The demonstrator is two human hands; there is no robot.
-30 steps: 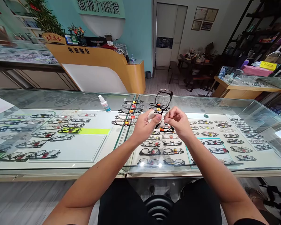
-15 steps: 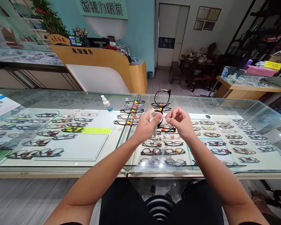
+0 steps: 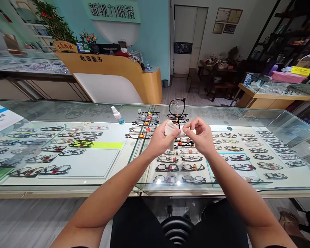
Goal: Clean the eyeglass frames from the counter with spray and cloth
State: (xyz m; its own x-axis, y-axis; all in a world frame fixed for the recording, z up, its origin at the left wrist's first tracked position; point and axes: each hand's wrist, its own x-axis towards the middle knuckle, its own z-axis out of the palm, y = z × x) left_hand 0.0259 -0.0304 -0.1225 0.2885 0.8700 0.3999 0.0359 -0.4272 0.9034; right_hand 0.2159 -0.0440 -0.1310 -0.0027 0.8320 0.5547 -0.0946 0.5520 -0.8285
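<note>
My left hand [image 3: 162, 138] is closed round a pale cleaning cloth [image 3: 171, 128] and a pair of dark-framed eyeglasses [image 3: 177, 107]. The glasses are turned on end, one round lens standing up above the cloth. Their lower lens is mostly covered by cloth and thumb. Just to the right, my right hand [image 3: 200, 135] is closed in a pinch at the cloth's right edge. Whether its fingertips also touch the glasses' arm is hidden. Both hands are above the glass counter, over rows of eyeglasses [image 3: 192, 167].
A white spray bottle [image 3: 117, 115] stands on the glass counter [image 3: 93, 186] to the left. Folded glasses [image 3: 142, 135] lie stacked in a column beside my left hand. More frames [image 3: 234, 148] fill the display on both sides. Beyond is a wooden cash desk [image 3: 152, 86].
The glasses have shifted slightly left and turned, their upper lens now facing me more. The cloth has spread up over the lower lens. Both hands stay close together in nearly the same place.
</note>
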